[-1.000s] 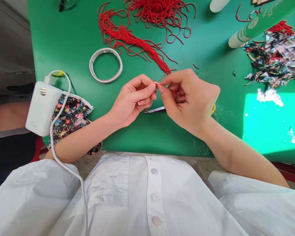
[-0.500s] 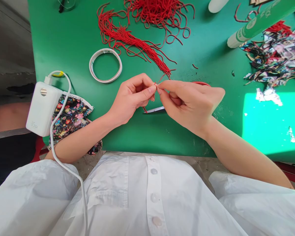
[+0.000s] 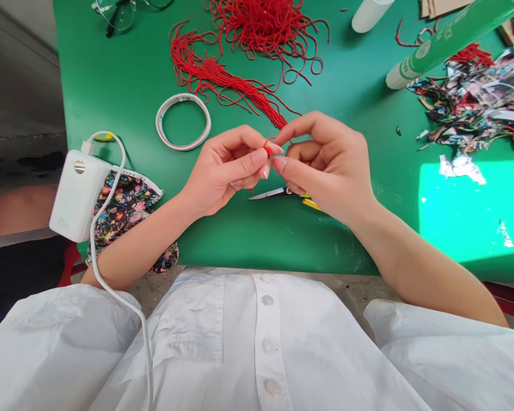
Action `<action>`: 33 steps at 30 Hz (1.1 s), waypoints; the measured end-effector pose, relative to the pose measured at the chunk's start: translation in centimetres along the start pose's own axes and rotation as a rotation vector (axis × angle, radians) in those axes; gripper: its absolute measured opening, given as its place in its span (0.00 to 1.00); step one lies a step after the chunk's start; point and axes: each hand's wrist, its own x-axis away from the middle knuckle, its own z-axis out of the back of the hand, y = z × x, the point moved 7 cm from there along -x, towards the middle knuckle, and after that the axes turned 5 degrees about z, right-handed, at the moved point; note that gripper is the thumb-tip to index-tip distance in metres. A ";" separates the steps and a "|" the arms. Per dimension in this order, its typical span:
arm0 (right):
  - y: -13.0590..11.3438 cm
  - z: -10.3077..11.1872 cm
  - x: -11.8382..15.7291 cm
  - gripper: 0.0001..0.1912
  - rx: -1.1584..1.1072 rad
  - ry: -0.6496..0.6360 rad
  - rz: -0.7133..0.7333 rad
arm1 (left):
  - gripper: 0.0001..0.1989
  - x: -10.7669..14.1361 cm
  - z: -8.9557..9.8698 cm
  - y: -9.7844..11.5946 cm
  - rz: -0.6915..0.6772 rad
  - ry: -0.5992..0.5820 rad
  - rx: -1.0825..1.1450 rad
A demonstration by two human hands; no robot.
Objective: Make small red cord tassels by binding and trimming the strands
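Between my hands is a thin red cord (image 3: 269, 149) with a small loop at the fingertips. My left hand (image 3: 231, 168) pinches it between thumb and index finger. My right hand (image 3: 325, 165) is close beside, its thumb at the cord's lower part and its index fingertip near the loop; whether those two fingers meet on the cord is hard to see. Scissors (image 3: 272, 194) with yellow handles lie below my hands, partly covered by the right one. Just beyond, a bundle of red cords (image 3: 240, 83) points toward my fingers.
A white tape ring (image 3: 159, 123) lies left of the cords, and a tangled red pile (image 3: 261, 23) behind. A white power bank (image 3: 77, 194) rests on floral fabric (image 3: 126, 200) at left. Right are a green tube (image 3: 441, 45) and fabric scraps (image 3: 475, 103). Glasses (image 3: 122, 14) lie at the back left.
My right index finger has lifted away from its thumb, and a small red loop now shows at my left fingertips. More of the scissors is uncovered. The view has shifted slightly.
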 end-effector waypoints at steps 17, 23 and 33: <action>-4.0 0.4 1.7 0.11 0.480 -0.001 0.712 | 0.14 0.8 -0.2 0.6 -0.105 -0.046 -0.124; -4.2 0.5 1.7 0.09 0.545 0.039 0.660 | 0.15 0.8 -0.1 0.7 -0.105 -0.001 -0.180; -3.4 0.8 1.5 0.08 0.755 0.102 0.513 | 0.14 0.9 0.1 0.8 -0.148 0.027 -0.218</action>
